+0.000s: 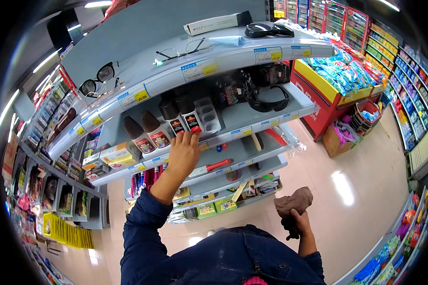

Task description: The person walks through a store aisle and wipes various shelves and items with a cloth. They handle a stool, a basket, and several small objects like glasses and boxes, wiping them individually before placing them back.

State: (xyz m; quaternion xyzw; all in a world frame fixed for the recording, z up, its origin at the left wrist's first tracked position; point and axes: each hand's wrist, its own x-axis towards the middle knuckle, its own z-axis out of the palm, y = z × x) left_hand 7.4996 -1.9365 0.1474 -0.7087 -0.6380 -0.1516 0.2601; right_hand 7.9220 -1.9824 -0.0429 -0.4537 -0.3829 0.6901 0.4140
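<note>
My left hand (184, 151) reaches over the shelf's front edge, its fingers stretched against the lower front of two black-capped bottles (190, 119). It does not wrap around either one. Left of them stand two brown-capped bottles (156, 135) with red and white labels. A clear plastic tray (207, 115) with round hollows sits just right of the black caps. Down at my right side, my right hand (299, 223) is closed around a bunched brown cloth (294, 203), which hangs clear of the shelves.
The top shelf carries sunglasses (269, 30), clear-lensed glasses (181, 51) and a long white box (216, 23). Small boxes (119, 154) stand at the left end of my shelf. Brushes lie on the lower shelf (209, 167). A cardboard box (338, 138) stands on the floor to the right.
</note>
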